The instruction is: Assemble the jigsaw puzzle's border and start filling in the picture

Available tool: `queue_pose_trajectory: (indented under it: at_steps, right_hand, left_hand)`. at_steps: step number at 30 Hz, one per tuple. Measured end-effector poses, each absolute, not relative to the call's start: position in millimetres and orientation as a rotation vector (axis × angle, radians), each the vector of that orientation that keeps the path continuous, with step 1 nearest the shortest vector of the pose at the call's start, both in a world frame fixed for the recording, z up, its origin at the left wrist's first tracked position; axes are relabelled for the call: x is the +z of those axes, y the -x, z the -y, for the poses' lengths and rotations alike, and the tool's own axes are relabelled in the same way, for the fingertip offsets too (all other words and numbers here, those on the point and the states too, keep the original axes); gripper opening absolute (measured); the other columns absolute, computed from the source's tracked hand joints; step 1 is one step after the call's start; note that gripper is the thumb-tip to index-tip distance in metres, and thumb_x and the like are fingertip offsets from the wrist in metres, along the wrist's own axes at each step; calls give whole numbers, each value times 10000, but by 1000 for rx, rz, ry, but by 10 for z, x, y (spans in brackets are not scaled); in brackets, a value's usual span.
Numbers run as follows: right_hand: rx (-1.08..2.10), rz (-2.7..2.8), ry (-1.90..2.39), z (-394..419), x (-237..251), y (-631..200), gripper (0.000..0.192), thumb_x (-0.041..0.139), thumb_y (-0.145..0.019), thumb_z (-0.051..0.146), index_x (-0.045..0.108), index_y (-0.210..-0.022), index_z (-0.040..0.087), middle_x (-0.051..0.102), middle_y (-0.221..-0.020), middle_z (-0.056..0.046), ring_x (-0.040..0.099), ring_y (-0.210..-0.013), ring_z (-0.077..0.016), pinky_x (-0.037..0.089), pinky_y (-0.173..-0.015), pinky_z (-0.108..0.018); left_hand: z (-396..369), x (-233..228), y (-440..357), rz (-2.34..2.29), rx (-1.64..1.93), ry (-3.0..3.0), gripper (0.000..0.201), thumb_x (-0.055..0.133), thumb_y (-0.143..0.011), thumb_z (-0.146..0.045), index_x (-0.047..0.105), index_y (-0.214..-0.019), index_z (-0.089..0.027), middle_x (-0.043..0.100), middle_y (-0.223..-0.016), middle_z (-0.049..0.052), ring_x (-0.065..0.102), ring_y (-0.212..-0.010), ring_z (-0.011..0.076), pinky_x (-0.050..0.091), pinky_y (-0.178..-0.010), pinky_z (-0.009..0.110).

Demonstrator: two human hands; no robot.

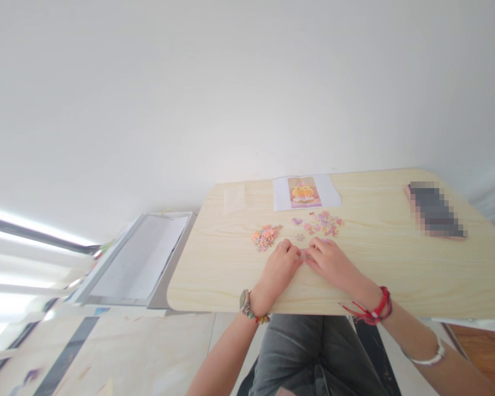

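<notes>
Pale wood table (396, 275) bears both hands at its near edge: left hand (277, 270) and right hand (334, 264) lie fingers down, fingertips meeting over a small puzzle piece (304, 254); whether either grips it I cannot tell. Beyond lie a left pile of pieces (265, 236), scattered pieces (322, 223), then the reference picture (303, 192) farthest

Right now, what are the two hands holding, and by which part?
Both hands, left hand and right hand, pinch a small puzzle piece between their fingertips on the table; which edge cannot be told.
</notes>
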State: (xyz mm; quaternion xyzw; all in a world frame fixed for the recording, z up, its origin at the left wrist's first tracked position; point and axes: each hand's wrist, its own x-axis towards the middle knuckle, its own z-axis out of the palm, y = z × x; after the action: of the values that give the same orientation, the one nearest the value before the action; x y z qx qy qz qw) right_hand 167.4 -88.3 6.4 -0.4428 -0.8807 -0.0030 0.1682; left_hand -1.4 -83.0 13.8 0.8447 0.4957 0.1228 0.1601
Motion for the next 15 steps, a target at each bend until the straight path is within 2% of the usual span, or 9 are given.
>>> queue_pose_trajectory:
  at_steps: [6, 12, 15]
  right_hand:
    - [3, 2454, 1223, 925, 54, -1661, 130, 520, -857, 159, 631, -789, 159, 588, -801, -49, 523, -767, -176, 384, -752, -333]
    - [-46, 2444, 1247, 969, 29, -1639, 251, 440, -902, 173, 625, -733, 169, 578, -746, -40, 511, -716, -163, 383, -764, -347]
    - [5, 2426, 1258, 974, 47, -1636, 232, 454, -893, 176, 627, -738, 168, 583, -753, -42, 519, -725, -168, 399, -759, -345]
  left_hand:
    - [872, 152, 32, -1422, 376, -2381, 131, 481, -862, -163, 578, -950, -174, 505, -927, 43, 507, -878, 170, 459, -797, 300]
    - [967, 107, 47, -1464, 280, -2444, 221, 403, -908, -197, 623, -934, -199, 495, -876, 27, 475, -822, 159, 427, -736, 262]
    - [981, 93, 50, -1476, 295, -2443, 230, 403, -907, -193, 630, -942, -203, 494, -871, 30, 476, -818, 160, 425, -730, 261]
